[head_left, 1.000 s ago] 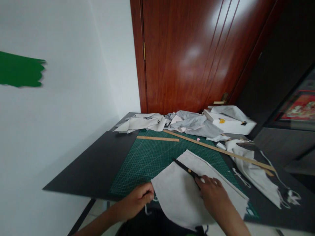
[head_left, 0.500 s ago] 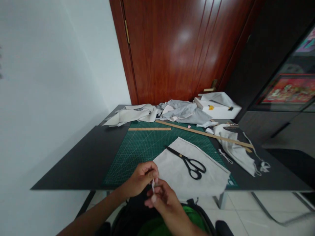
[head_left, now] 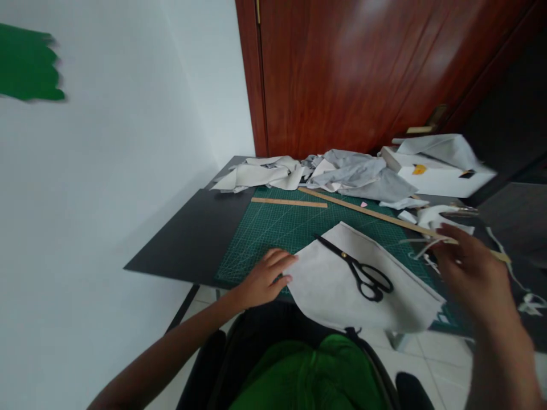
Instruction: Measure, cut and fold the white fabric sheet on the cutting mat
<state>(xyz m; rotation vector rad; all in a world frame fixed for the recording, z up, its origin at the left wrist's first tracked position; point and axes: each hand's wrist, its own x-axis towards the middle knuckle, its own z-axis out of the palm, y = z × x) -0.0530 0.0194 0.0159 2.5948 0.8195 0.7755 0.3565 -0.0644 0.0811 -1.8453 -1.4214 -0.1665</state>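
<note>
Left hand [head_left: 265, 277] lies flat, fingers spread, beside grey fabric [head_left: 342, 285]; raised right hand [head_left: 470, 273] pinches a thin strip [head_left: 416, 241]; scissors [head_left: 356, 269] point far-left.

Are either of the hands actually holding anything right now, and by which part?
The right hand pinches a thin pale fabric strip by one end. The left hand holds nothing; its fingers rest at the left edge of the grey cloth piece.

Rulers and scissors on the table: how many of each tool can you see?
Wooden rulers: 2, a short ruler and a long ruler
Scissors: 1, black scissors lying on the grey cloth
Total: 3 tools
</note>
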